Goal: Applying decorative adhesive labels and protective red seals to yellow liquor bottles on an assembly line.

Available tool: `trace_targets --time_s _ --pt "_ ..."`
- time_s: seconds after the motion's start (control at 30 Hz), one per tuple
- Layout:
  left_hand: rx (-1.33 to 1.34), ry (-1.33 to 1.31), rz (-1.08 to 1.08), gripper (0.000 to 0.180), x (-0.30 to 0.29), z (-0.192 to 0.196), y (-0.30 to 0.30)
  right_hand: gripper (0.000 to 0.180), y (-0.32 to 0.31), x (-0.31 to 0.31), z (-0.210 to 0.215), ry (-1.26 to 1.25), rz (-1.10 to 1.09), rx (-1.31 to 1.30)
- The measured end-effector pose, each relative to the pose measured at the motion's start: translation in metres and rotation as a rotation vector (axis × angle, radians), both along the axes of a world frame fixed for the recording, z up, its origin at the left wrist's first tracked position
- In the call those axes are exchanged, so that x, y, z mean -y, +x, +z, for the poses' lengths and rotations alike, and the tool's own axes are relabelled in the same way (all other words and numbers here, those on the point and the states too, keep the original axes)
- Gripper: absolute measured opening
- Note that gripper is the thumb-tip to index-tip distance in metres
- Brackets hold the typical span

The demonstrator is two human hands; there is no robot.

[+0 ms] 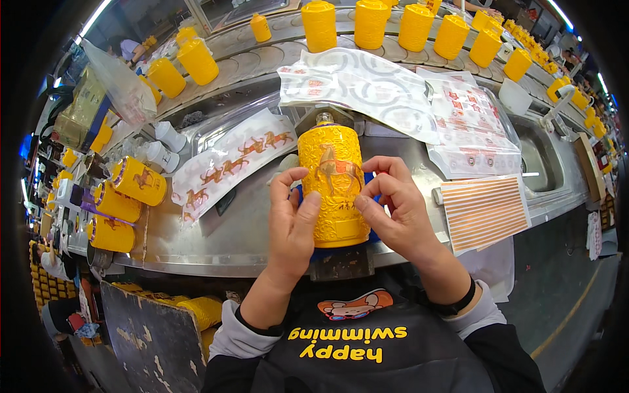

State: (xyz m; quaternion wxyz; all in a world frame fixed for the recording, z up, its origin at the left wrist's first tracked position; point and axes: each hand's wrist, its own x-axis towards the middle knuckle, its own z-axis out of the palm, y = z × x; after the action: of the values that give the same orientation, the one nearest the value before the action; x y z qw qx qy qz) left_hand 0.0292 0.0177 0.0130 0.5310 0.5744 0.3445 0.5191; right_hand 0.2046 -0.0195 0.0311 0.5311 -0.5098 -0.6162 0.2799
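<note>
A yellow embossed bottle (333, 219) with a clear glass neck lies in front of me on a blue support, neck pointing away. It bears a brown-and-red horse decal (339, 169) and small dark characters beside its lower right. My left hand (293, 219) is at the bottle's left side, thumb and forefinger apart, the thumb against its surface. On the right side, my right hand (398, 206) has its forefinger bent near the horse, while thumb and another fingertip come together by the dark characters. Whether anything is between them is too small to tell.
A horse decal sheet (246, 157) lies left on the metal worktop (190, 252); a striped sheet (485, 213) and printed sheets (472, 114) lie right. Several decorated bottles (139, 180) lie at left. Yellow containers (371, 25) line the conveyor (275, 56) behind. A sink (544, 157) is at right.
</note>
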Motion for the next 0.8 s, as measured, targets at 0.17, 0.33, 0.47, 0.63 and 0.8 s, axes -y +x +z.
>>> trace_targets --time_s 0.17,0.33,0.47,0.63,0.8 --pt "-0.010 0.019 -0.067 0.056 0.0031 -0.0017 0.0089 0.010 -0.0014 0.0005 -0.0088 0.017 -0.035 0.062" --pt "-0.050 0.053 -0.059 0.062 0.0012 -0.0036 0.0104 0.010 0.0013 -0.0003 -0.0115 -0.005 -0.044 0.013" --pt "0.022 0.010 -0.081 0.067 0.0008 -0.0063 0.0089 0.010 0.0019 -0.0011 -0.0116 0.003 -0.035 0.027" --pt "-0.149 0.081 -0.042 0.069 -0.0033 -0.0067 0.0095 0.011 0.0014 -0.0009 -0.0112 0.001 -0.011 0.014" --pt "-0.045 -0.021 -0.077 0.071 0.0016 -0.0045 0.0122 0.012 0.0030 -0.0007 -0.0121 -0.011 -0.003 0.022"
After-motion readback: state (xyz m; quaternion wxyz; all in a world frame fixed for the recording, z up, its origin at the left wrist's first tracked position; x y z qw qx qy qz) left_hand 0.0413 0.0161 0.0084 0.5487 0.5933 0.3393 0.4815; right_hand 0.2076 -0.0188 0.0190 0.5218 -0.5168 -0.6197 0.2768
